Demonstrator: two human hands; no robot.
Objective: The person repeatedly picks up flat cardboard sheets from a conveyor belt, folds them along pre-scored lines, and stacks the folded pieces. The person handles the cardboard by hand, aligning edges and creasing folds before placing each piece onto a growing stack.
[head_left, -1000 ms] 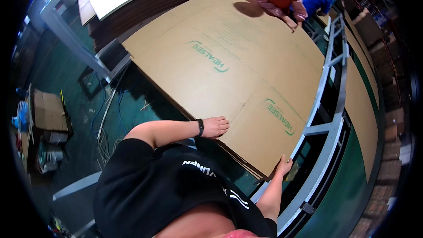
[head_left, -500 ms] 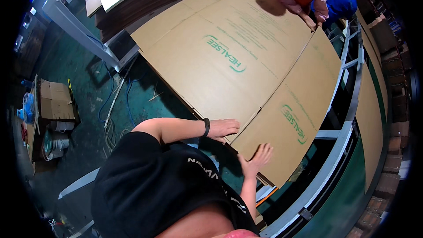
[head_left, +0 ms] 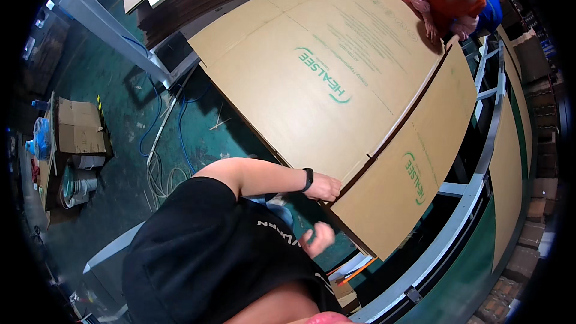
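Observation:
A large brown cardboard carton (head_left: pixel 282 120) with green print lies flat before me, its two panels meeting at a long seam. Along that seam a dark gap shows between the main panel and the narrower right panel (head_left: pixel 414 168). My left hand (head_left: pixel 324 187), a black band at its wrist, is closed on the main panel's near corner beside the gap; its fingertips are partly hidden. Off the carton's near edge hangs my right hand (head_left: pixel 318 240), somewhat blurred, with thumb and fingers loosely bent apart and nothing seen between them.
At the seam's far end a person in orange (head_left: pixel 453 6) has both hands on the panels. A metal rail frame (head_left: pixel 462 222) runs along the right. Stacked brown boards (head_left: pixel 198 6) stand at the back left. Cables (head_left: pixel 159 174) lie on the green floor.
The seam has widened into a dark gap. My left hand has closed at the panel's corner, and my right hand has come off the right panel toward me. The other person has shifted right.

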